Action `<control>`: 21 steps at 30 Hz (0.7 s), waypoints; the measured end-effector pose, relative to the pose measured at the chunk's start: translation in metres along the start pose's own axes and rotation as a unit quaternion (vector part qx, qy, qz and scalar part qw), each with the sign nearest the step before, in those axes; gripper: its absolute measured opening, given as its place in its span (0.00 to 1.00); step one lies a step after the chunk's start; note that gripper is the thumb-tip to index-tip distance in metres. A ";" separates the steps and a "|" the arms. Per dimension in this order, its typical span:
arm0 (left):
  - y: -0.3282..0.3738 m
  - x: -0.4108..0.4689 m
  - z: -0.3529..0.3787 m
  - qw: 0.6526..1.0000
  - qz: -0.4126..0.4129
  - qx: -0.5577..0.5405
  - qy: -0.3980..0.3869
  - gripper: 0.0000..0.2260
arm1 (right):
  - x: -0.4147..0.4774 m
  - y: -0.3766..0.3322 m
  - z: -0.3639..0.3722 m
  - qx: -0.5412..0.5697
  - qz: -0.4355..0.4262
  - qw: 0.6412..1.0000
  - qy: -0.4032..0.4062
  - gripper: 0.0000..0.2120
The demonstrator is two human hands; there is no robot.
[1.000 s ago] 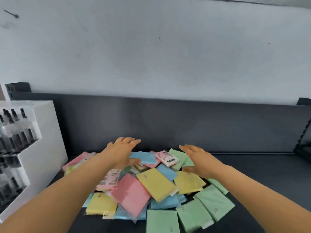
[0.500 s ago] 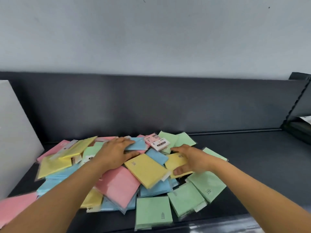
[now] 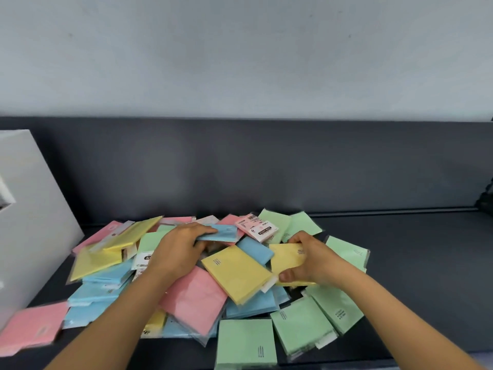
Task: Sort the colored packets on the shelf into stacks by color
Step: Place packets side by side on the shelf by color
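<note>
A mixed heap of pink, yellow, blue and green packets lies on the dark shelf [image 3: 416, 263]. My left hand [image 3: 178, 249] pinches a blue packet [image 3: 222, 233] near the back of the heap, fingers on top and thumb under it. My right hand [image 3: 310, 259] grips a yellow packet [image 3: 286, 256] by its right edge, thumb at the near corner. Between my hands lies another yellow packet [image 3: 236, 276] over a pink packet [image 3: 197, 300]. Several green packets [image 3: 245, 343] lie at the front right.
A white display box [image 3: 32, 214] stands at the left end of the shelf, touching the heap's edge. The dark back panel [image 3: 266, 166] rises right behind the packets. A pink packet [image 3: 32, 327] lies at the front left. Bare shelf stretches to the right.
The view has tilted down and closed in. My left hand has taken hold of the blue packet. My right hand has closed round the yellow packet and lifted its edge.
</note>
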State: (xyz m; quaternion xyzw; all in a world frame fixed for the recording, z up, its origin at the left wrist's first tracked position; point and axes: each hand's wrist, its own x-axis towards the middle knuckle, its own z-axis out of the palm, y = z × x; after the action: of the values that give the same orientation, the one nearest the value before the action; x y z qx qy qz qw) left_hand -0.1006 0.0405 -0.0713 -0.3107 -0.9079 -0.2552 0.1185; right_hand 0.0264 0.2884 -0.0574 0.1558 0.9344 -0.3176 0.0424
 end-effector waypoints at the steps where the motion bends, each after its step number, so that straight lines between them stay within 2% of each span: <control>1: -0.001 -0.001 0.000 1.000 0.002 0.000 0.003 0.17 | -0.002 -0.001 0.002 0.013 0.002 1.000 0.011 0.36; 4: -0.001 -0.003 0.002 1.000 0.013 0.004 0.019 0.17 | -0.013 -0.005 0.009 0.032 0.002 0.998 0.063 0.38; 7: 0.000 -0.005 0.001 0.998 0.032 0.016 0.042 0.17 | -0.026 -0.012 0.017 -0.060 -0.052 0.983 0.166 0.37; 9: 0.001 -0.006 -0.002 0.996 0.041 0.030 0.069 0.16 | -0.032 -0.014 0.020 -0.069 -0.076 0.976 0.192 0.33; 11: 0.005 -0.009 -0.004 0.993 0.031 0.038 0.104 0.14 | -0.034 -0.011 0.020 0.009 -0.063 0.981 0.186 0.30; 14: 0.010 -0.012 -0.009 0.988 -0.029 0.001 0.151 0.11 | -0.035 -0.001 0.015 0.127 -0.048 0.969 0.208 0.22; 17: 0.014 -0.012 -0.016 0.979 -0.059 -0.047 0.188 0.11 | -0.036 0.006 0.008 0.164 -0.047 0.956 0.238 0.18; 21: 0.033 -0.010 -0.026 0.977 -0.026 -0.089 0.192 0.11 | -0.036 0.004 -0.009 0.203 -0.056 0.934 0.287 0.17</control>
State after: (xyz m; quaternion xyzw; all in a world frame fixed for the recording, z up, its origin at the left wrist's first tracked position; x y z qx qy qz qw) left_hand -0.0705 0.0437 -0.0401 -0.2410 -0.8498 -0.3927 0.2560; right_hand 0.0624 0.2873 -0.0467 0.1930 0.8297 -0.4438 -0.2783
